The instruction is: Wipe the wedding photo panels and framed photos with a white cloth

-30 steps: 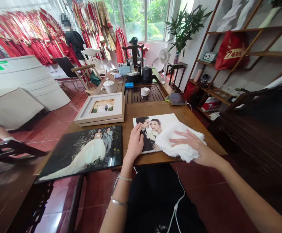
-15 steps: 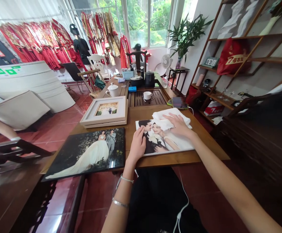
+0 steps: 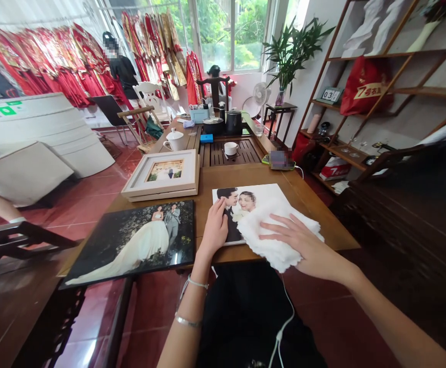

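A glossy photo panel (image 3: 226, 236) of a couple lies flat on the table near its front edge. At its left edge my left hand (image 3: 216, 225) rests open, fingers stretched out on the surface. My right hand (image 3: 297, 237) holds a fluffy white cloth (image 3: 271, 248), its fingers laid over the top; the thumb is hidden. The cloth covers the panel's lower right part and hangs over the near edge. To the left, a darker photo panel (image 3: 131, 240) shows a couple with a long white gown.
Behind the dark panel sit stacked light frames (image 3: 161, 176), with a lidded white cup (image 3: 174, 140) beyond. A white cup (image 3: 230, 148) stands on the slatted tea tray (image 3: 246, 158). A phone (image 3: 280, 159) with a cable lies at the table's right edge.
My right hand has moved the white cloth from the panel's upper right down toward me, over its near edge. My left hand stays at the left edge. The view has shifted slightly.
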Motion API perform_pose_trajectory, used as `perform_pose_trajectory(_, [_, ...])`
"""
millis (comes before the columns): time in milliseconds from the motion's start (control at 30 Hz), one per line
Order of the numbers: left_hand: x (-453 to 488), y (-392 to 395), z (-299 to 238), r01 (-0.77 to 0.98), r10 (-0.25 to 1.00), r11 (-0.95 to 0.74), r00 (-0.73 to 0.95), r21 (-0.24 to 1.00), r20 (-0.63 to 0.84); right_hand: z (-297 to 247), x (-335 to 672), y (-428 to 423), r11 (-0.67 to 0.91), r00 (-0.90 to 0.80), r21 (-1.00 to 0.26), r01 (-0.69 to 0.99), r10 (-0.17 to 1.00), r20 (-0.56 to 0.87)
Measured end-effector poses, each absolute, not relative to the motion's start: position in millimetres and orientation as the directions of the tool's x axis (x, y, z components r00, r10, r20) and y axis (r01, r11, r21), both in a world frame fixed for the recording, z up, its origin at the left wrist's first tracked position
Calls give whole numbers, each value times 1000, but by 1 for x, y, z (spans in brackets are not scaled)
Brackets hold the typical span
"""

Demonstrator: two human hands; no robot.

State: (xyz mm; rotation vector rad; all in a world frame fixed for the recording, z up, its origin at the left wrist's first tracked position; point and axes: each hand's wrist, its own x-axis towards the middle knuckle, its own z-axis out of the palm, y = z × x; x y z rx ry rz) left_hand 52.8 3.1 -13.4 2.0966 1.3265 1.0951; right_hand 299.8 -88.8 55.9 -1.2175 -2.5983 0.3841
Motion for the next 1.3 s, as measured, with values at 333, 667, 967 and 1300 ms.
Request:
perform_pose_trajectory(333, [53, 2, -12, 575, 894, -446, 256, 686, 368, 40, 325, -18, 471, -447, -342, 813, 881, 153])
perform_pose_trajectory(667, [54, 0, -12, 551, 900, -434, 231, 713, 369, 40, 287, 25, 473, -437, -266, 840, 880, 185])
perform_pose_trajectory(967, [57, -1, -11, 546, 908, -417, 211, 727, 362, 45, 292, -75, 651, -632, -286, 703, 757, 168])
perform_pose_trajectory(1300, [56, 2, -12, 563, 896, -440, 225, 699, 383, 38, 324, -79, 611, -595, -347, 711, 786, 165])
